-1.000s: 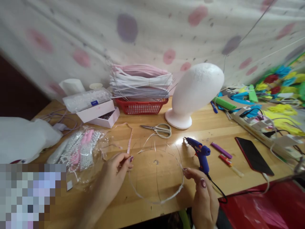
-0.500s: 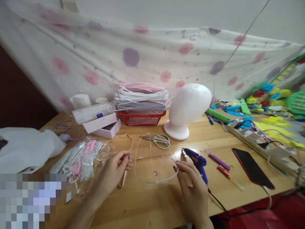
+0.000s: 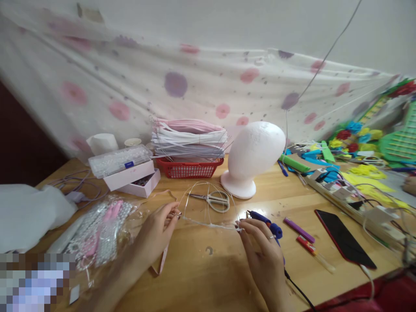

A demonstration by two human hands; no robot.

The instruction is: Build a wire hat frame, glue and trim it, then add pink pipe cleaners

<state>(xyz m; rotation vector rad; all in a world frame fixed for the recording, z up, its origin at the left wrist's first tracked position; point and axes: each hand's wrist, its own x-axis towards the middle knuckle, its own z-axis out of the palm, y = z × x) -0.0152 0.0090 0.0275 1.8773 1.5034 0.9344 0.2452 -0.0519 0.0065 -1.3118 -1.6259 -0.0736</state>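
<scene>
A thin, clear, curved wire frame [image 3: 211,225] is held up between my two hands, above the wooden table. My right hand [image 3: 261,249] pinches its right end. At the frame's left end, the fingers of my left hand [image 3: 159,229] are closed, and a narrow pink ribbon [image 3: 163,259] hangs down behind that hand. Scissors [image 3: 217,201] with beige handles show through the frame's loops. A blue glue gun [image 3: 274,229] lies just beyond my right hand, partly covered by it. Behind stands a white foam head [image 3: 255,151].
A red basket [image 3: 190,170] holds bundled pink and white strips. On the left are pink boxes [image 3: 130,175], bagged beads [image 3: 107,234] and a white bag [image 3: 29,216]. A purple stick [image 3: 299,229], a phone [image 3: 344,238] and a power strip [image 3: 344,201] lie right.
The wire frame has tilted, its near edge now higher and flatter between my hands. My left hand has moved to the frame's left end. The view has shifted slightly.
</scene>
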